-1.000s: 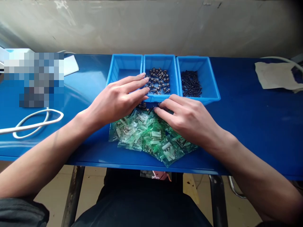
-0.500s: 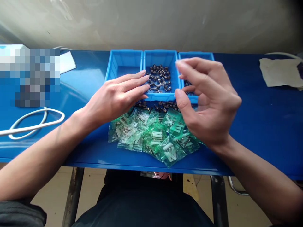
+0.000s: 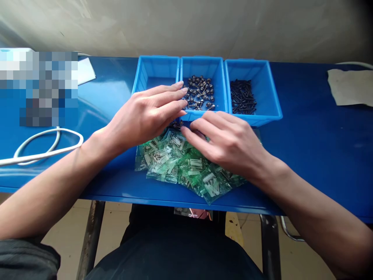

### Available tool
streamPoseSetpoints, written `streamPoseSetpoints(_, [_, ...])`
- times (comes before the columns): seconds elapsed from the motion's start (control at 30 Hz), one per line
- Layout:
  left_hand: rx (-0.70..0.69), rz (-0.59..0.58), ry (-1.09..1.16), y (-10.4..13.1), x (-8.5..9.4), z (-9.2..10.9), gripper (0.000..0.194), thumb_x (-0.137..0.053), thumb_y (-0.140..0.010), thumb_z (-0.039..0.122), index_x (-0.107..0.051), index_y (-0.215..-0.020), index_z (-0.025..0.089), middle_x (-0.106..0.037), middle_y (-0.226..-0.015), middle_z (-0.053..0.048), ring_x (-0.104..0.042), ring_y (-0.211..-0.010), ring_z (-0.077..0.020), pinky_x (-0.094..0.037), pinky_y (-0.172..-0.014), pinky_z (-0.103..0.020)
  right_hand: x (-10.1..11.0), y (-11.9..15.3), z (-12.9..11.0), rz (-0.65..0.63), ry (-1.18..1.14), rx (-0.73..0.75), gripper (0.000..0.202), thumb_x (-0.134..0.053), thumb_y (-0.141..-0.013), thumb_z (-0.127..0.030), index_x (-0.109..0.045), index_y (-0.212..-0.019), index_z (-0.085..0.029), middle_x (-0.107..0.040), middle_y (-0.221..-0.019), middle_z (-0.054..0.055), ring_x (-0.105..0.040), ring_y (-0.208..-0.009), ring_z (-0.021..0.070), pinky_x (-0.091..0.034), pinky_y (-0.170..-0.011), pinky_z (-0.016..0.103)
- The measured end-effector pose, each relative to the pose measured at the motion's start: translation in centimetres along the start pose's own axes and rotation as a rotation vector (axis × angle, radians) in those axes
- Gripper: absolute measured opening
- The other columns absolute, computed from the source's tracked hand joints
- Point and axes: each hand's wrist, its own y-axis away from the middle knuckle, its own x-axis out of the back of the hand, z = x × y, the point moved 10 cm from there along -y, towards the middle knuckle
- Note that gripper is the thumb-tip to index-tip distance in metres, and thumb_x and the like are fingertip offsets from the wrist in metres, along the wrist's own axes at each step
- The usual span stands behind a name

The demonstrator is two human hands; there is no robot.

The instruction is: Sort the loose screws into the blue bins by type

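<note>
My left hand (image 3: 151, 112) lies flat, palm down, with fingers stretched across the front of the left blue bin (image 3: 159, 61) to the edge of the middle blue bin (image 3: 204, 61). My right hand (image 3: 227, 140) is palm down with its fingers curled, low in front of the middle bin. Its fingertips are beside loose screws (image 3: 176, 124) on the table; whatever they hold is hidden. Short screws with wide heads (image 3: 201, 89) lie in the middle bin. Under and in front of both hands are several clear green packets (image 3: 163, 159) containing white plugs and screws.
The right blue bin (image 3: 269, 85) holds long dark screws (image 3: 243, 97). A white cable (image 3: 49, 153) loops over the blue table (image 3: 314, 155) at the left. Beige paper (image 3: 349, 87) lies far right, and white paper (image 3: 86, 71) lies back left. A wall (image 3: 186, 27) stands behind.
My right hand has come down and to the left from above the right bin, its fingers curling near the loose screws. My left hand keeps nearly the same place.
</note>
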Motion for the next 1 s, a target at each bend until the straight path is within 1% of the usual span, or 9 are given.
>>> streamPoseSetpoints(0.13, [-0.026, 0.023, -0.014, 0.1, 0.3, 0.2, 0.029, -0.051, -0.124, 0.027, -0.075, -0.136, 0.016, -0.076, -0.152, -0.013, -0.068, -0.153, -0.0276, -0.067, -0.128, -0.044, 2.4, 1.2, 3.6, 0.16, -0.288, -0.299, 0.023, -0.062, -0.115, -0.013, -0.083, -0.122, -0.019, -0.085, -0.111, 0.008, -0.079, -0.094, 0.0204, -0.066, -0.079, 0.037])
streamPoseSetpoints(0.3, [-0.046, 0.012, -0.019, 0.0, 0.4, 0.5, 0.025, -0.056, -0.123, 0.026, -0.074, -0.136, 0.015, -0.076, -0.152, -0.014, -0.068, -0.153, -0.0287, -0.067, -0.128, -0.044, 3.4, 2.7, 6.6, 0.277, -0.559, -0.576, 0.012, -0.075, -0.112, -0.027, -0.084, -0.105, -0.027, -0.087, -0.102, 0.005, -0.082, -0.091, 0.0234, -0.067, -0.077, 0.042])
streamPoseSetpoints(0.4, [-0.04, 0.006, -0.023, 0.0, 0.5, 0.5, 0.024, -0.057, -0.122, 0.024, -0.074, -0.137, 0.016, -0.076, -0.152, -0.014, -0.069, -0.153, -0.0281, -0.066, -0.129, -0.043, 3.1, 3.0, 7.6, 0.283, -0.557, -0.672, 0.014, -0.075, -0.111, -0.026, -0.084, -0.1, -0.025, -0.085, -0.098, 0.006, -0.079, -0.086, 0.0224, -0.065, -0.07, 0.039])
streamPoseSetpoints(0.5, [-0.074, 0.025, -0.038, 0.0, 0.6, 0.8, 0.023, -0.058, -0.122, 0.022, -0.073, -0.137, 0.012, -0.076, -0.151, -0.016, -0.07, -0.151, -0.0302, -0.067, -0.127, -0.044, 4.4, 4.3, 9.2, 0.525, -0.452, -0.756, 0.008, -0.078, -0.107, -0.019, -0.083, -0.101, -0.019, -0.083, -0.091, 0.007, -0.074, -0.077, 0.0204, -0.055, -0.058, 0.035])
streamPoseSetpoints(0.6, [-0.09, 0.047, -0.039, 0.0, 0.6, 0.9, 0.023, -0.058, -0.121, 0.021, -0.072, -0.135, 0.01, -0.077, -0.149, -0.017, -0.071, -0.149, -0.0319, -0.069, -0.125, -0.046, 5.2, 6.1, 10.6, 0.672, -0.301, -0.827, 0.01, -0.079, -0.104, -0.016, -0.085, -0.113, -0.014, -0.084, -0.109, 0.014, -0.077, -0.084, 0.0231, -0.048, -0.055, 0.034])
streamPoseSetpoints(0.67, [-0.082, 0.047, -0.034, 0.1, 0.6, 0.8, 0.024, -0.057, -0.122, 0.022, -0.073, -0.136, 0.011, -0.077, -0.149, -0.017, -0.071, -0.149, -0.0318, -0.069, -0.125, -0.047, 5.3, 5.6, 10.4, 0.595, -0.221, -0.755, 0.015, -0.074, -0.107, -0.016, -0.085, -0.117, -0.016, -0.084, -0.113, 0.014, -0.076, -0.085, 0.0231, -0.048, -0.058, 0.035])
streamPoseSetpoints(0.77, [-0.043, 0.023, -0.008, 0.1, 0.2, 0.4, 0.026, -0.055, -0.123, 0.025, -0.074, -0.137, 0.016, -0.076, -0.153, -0.014, -0.069, -0.152, -0.0309, -0.068, -0.126, -0.048, 4.8, 2.7, 6.5, 0.325, -0.099, -0.334, 0.015, -0.072, -0.107, -0.015, -0.084, -0.113, -0.021, -0.085, -0.097, 0.008, -0.072, -0.076, 0.0208, -0.048, -0.06, 0.037])
streamPoseSetpoints(0.83, [-0.008, 0.013, 0.029, 0.1, 0.1, 0.0, 0.027, -0.055, -0.122, 0.026, -0.075, -0.138, 0.02, -0.075, -0.155, -0.01, -0.068, -0.153, -0.0304, -0.067, -0.128, -0.048, 3.9, 1.6, 3.3, 0.146, 0.004, -0.105, 0.014, -0.073, -0.105, -0.012, -0.083, -0.109, -0.02, -0.087, -0.104, 0.008, -0.073, -0.079, 0.0209, -0.049, -0.06, 0.037])
streamPoseSetpoints(1.0, [0.002, -0.009, 0.042, 0.0, 0.0, 0.0, 0.029, -0.054, -0.123, 0.025, -0.075, -0.139, 0.014, -0.074, -0.155, -0.012, -0.067, -0.155, -0.029, -0.064, -0.132, -0.045, 3.2, 0.9, 1.0, 0.029, 0.119, -0.067, 0.017, -0.068, -0.107, -0.009, -0.083, -0.106, -0.016, -0.088, -0.113, 0.009, -0.074, -0.085, 0.0194, -0.052, -0.062, 0.034])
